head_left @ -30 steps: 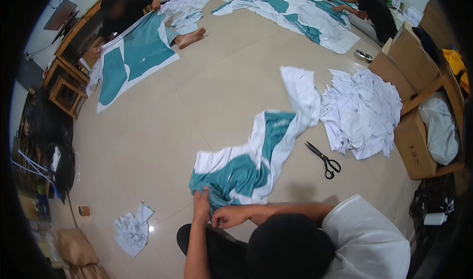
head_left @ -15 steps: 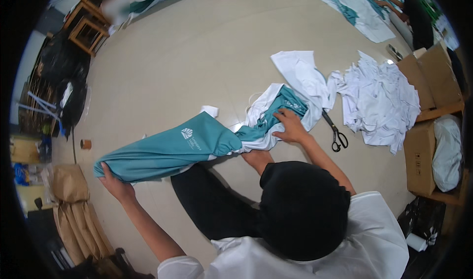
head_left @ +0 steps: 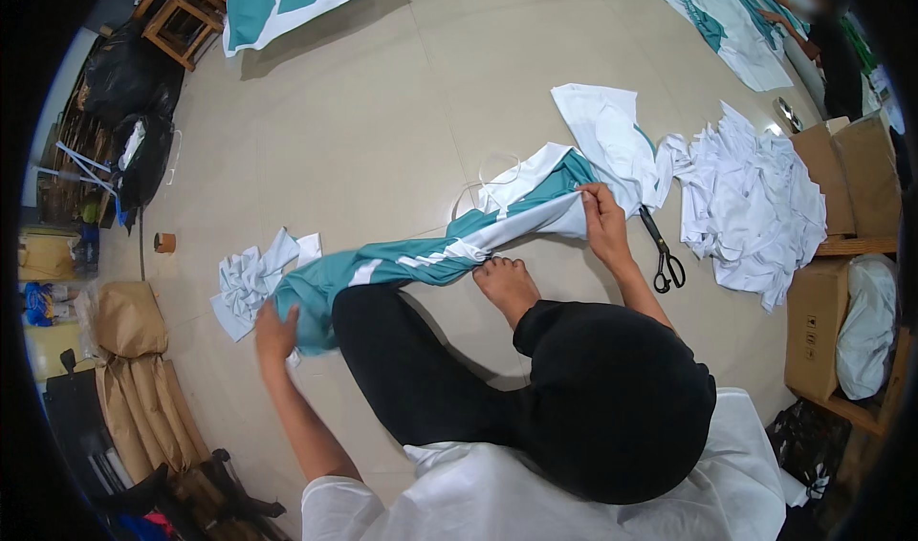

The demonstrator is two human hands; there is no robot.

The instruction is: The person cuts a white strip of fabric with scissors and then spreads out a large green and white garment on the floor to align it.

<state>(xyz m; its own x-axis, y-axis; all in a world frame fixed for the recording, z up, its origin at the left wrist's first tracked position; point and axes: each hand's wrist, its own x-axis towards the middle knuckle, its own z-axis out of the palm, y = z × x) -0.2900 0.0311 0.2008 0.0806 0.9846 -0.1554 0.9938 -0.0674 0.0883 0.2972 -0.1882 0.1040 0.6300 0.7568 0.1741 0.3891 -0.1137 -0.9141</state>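
I sit on a tiled floor with a long teal and white cloth (head_left: 435, 254) stretched across my black-trousered leg and bare foot. My left hand (head_left: 275, 334) grips its bunched teal end low on the left, next to a small white scrap pile (head_left: 247, 281). My right hand (head_left: 602, 218) pinches the cloth's other end where teal meets a loose white piece (head_left: 607, 140). Black scissors (head_left: 662, 254) lie on the floor just right of my right hand.
A heap of white offcuts (head_left: 755, 197) and cardboard boxes (head_left: 841, 216) stand at the right. Brown paper sacks (head_left: 134, 369) and black bags (head_left: 124, 92) line the left. Another person (head_left: 832, 34) works on cloth at the far right. A tape roll (head_left: 164, 243) sits left.
My left hand has drawn the teal end in toward my knee, and the cloth now lies narrower and straighter. My right hand has shifted slightly right along the cloth. The view has tilted down.
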